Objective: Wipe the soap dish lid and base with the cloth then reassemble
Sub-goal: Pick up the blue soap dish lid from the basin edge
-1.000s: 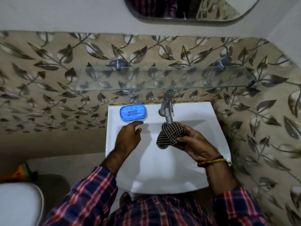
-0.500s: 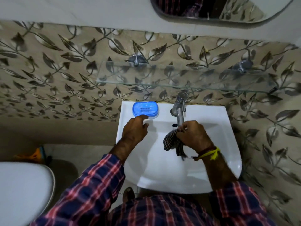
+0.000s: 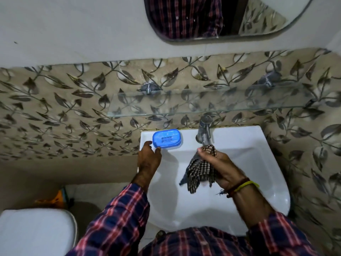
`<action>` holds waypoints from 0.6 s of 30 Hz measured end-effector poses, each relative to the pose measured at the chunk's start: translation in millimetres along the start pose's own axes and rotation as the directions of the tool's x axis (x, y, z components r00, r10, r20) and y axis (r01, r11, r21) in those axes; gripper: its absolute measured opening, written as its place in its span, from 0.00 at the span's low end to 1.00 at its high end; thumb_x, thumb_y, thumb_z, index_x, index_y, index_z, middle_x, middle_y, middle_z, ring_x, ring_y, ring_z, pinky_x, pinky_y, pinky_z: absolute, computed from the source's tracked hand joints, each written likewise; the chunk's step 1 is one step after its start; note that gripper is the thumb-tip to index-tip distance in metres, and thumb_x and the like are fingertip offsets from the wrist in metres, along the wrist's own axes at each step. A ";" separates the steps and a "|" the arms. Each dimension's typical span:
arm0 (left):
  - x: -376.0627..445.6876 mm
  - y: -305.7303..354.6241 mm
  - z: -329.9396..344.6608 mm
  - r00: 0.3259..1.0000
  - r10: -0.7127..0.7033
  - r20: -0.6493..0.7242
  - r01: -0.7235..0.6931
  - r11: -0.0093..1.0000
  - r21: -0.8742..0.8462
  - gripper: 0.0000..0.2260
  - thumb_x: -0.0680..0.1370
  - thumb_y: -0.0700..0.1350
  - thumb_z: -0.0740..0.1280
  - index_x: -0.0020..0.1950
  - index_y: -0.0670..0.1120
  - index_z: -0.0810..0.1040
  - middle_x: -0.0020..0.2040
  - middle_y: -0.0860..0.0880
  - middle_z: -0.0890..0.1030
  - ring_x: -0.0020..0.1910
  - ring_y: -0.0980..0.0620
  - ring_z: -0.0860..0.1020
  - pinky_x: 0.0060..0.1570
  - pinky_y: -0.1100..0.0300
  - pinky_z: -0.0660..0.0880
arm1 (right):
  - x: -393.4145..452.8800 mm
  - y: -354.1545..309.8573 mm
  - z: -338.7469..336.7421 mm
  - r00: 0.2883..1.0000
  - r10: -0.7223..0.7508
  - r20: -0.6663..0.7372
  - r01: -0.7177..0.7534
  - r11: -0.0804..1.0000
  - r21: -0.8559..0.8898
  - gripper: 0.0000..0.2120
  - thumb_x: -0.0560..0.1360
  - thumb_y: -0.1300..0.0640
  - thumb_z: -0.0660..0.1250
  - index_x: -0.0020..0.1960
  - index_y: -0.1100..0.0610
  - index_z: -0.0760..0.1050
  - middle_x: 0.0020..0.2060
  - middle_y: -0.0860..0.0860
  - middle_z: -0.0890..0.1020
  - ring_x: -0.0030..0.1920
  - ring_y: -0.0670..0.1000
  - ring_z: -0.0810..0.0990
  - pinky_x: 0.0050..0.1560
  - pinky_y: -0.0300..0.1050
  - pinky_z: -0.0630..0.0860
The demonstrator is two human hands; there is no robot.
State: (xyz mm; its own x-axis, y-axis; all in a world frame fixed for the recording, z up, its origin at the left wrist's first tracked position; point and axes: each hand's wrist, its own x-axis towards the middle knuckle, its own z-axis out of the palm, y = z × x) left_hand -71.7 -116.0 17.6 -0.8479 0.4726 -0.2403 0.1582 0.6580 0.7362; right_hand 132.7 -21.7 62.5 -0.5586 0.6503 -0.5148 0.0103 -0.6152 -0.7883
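Observation:
A blue soap dish (image 3: 167, 138) with its lid on sits at the back left corner of the white sink (image 3: 258, 163). My left hand (image 3: 149, 159) reaches up to it, and its fingertips touch the dish's near left edge without closing around it. My right hand (image 3: 218, 166) hangs over the basin just below the tap and grips a black-and-white checked cloth (image 3: 199, 170), which dangles from the fingers.
A chrome tap (image 3: 204, 131) stands at the back of the sink, right beside the cloth. A glass shelf (image 3: 184, 106) juts out above the sink. A mirror (image 3: 221, 17) hangs higher up. A white toilet lid (image 3: 35, 231) lies at the lower left.
My left hand has slid forward and left, from the sink rim to the soap dish's near edge. My right hand has kept the cloth and shifted slightly under the tap. The camera view has tilted upward.

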 end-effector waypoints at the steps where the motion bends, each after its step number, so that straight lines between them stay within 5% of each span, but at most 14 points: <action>1: 2.3 -1.1 3.2 0.999 -0.040 -0.002 0.039 0.998 -0.045 0.23 0.78 0.48 0.70 0.70 0.41 0.72 0.64 0.39 0.80 0.62 0.39 0.78 0.61 0.47 0.76 | 1.4 1.5 0.9 1.000 0.028 0.012 -0.028 1.000 0.001 0.06 0.73 0.63 0.73 0.48 0.62 0.78 0.40 0.60 0.82 0.40 0.57 0.82 0.42 0.50 0.81; 3: 6.5 -2.1 8.7 0.993 -0.114 0.001 0.113 0.987 -0.112 0.25 0.78 0.51 0.70 0.71 0.41 0.71 0.66 0.38 0.78 0.64 0.38 0.77 0.64 0.48 0.74 | 3.6 2.9 1.1 0.996 0.084 0.010 -0.084 0.996 0.013 0.06 0.71 0.69 0.70 0.48 0.65 0.78 0.43 0.64 0.81 0.43 0.61 0.82 0.48 0.57 0.81; 5: 10.4 -1.9 12.5 0.987 -0.158 0.000 0.156 0.979 -0.132 0.26 0.79 0.51 0.69 0.73 0.40 0.70 0.69 0.38 0.76 0.67 0.39 0.75 0.66 0.49 0.72 | 5.2 1.6 -1.1 0.991 0.134 0.022 -0.134 0.990 0.032 0.18 0.65 0.69 0.68 0.55 0.68 0.78 0.52 0.68 0.81 0.50 0.64 0.81 0.58 0.65 0.76; 10: 22.3 -0.4 18.6 0.976 -0.216 -0.025 0.207 0.958 -0.197 0.27 0.78 0.50 0.70 0.72 0.39 0.69 0.69 0.37 0.75 0.67 0.38 0.74 0.67 0.49 0.72 | 14.5 -5.0 -9.6 0.985 0.161 0.065 -0.167 0.980 0.107 0.26 0.66 0.72 0.66 0.65 0.67 0.75 0.62 0.66 0.79 0.63 0.66 0.77 0.67 0.67 0.70; 15: 31.5 -2.4 22.9 0.951 -0.309 -0.024 0.290 0.913 -0.289 0.25 0.76 0.52 0.73 0.66 0.38 0.75 0.64 0.38 0.79 0.63 0.39 0.77 0.64 0.50 0.74 | 31.2 -7.7 9.2 0.959 0.253 0.128 -0.277 0.929 0.246 0.14 0.73 0.53 0.72 0.56 0.58 0.81 0.55 0.58 0.85 0.56 0.59 0.84 0.58 0.60 0.78; 18: 47.8 -17.5 37.1 0.933 -0.357 -0.031 0.320 0.868 -0.379 0.24 0.67 0.64 0.74 0.49 0.45 0.79 0.53 0.40 0.84 0.52 0.39 0.83 0.54 0.46 0.81 | 42.0 -6.3 16.6 0.958 0.274 0.080 -0.286 0.918 0.274 0.08 0.71 0.60 0.72 0.50 0.57 0.80 0.47 0.58 0.85 0.46 0.58 0.85 0.47 0.58 0.83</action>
State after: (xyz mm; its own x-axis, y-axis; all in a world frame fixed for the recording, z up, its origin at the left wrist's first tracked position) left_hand -96.2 -83.1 -30.3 -0.8634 0.1882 -0.4680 -0.3259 0.5001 0.8023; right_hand 95.4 2.2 51.4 -0.5992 0.4185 -0.6825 -0.0583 -0.8730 -0.4842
